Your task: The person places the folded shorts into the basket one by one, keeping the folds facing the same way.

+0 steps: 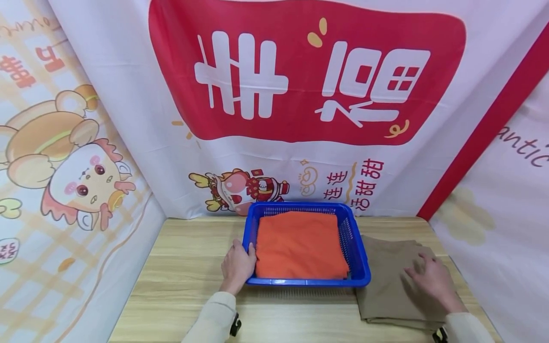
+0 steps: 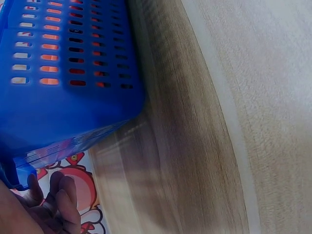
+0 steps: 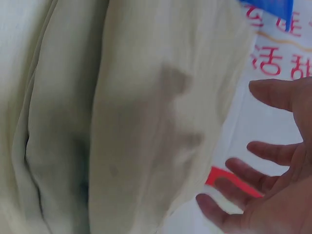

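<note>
A blue plastic basket with slotted walls stands near the back of the table, holding a folded orange cloth. My left hand grips the basket's left rim, its thumb over the edge and the other fingers outside. In the left wrist view, that hand shows below the basket wall. To the basket's right lies a folded khaki cloth, flat and in layers; its exact kind cannot be told. Above this cloth hovers my right hand, fingers spread and holding nothing, as the right wrist view also shows.
The basket and cloth lie on a light wood-grain table. Behind it hangs a white cloth backdrop with a red panel and cartoon prints. Printed curtains close off the left side, and another stands at the right.
</note>
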A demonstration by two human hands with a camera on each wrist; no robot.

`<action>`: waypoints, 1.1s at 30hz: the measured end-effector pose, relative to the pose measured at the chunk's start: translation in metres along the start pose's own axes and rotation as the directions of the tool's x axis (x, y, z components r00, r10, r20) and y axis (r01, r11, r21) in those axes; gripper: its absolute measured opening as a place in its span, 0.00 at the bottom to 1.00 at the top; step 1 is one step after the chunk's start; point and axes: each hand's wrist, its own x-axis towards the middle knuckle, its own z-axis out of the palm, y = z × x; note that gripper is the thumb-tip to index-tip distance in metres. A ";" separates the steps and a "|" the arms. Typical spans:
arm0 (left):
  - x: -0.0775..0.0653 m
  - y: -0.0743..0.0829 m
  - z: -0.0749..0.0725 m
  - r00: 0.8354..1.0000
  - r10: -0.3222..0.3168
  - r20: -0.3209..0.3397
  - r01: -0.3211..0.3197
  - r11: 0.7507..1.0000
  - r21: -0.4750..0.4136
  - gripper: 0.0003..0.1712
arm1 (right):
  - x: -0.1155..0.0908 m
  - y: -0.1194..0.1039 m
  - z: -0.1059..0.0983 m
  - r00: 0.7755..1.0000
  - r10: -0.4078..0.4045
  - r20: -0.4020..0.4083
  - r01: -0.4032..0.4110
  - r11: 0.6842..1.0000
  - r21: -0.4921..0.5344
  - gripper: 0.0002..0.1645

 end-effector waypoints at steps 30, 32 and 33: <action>-0.002 0.000 -0.001 1.000 -0.014 -0.005 0.014 0.999 -0.038 0.21 | 0.008 0.057 0.024 0.836 0.489 0.249 -0.487 0.870 -0.076 0.79; -0.002 -0.001 -0.001 1.000 -0.014 -0.009 0.014 0.999 -0.042 0.21 | 0.007 0.059 0.028 0.830 0.508 0.229 -0.503 0.860 -0.085 0.82; -0.002 -0.001 -0.001 1.000 -0.014 -0.011 0.013 0.999 -0.044 0.21 | 0.007 0.060 0.029 0.830 0.511 0.223 -0.505 0.859 -0.086 0.82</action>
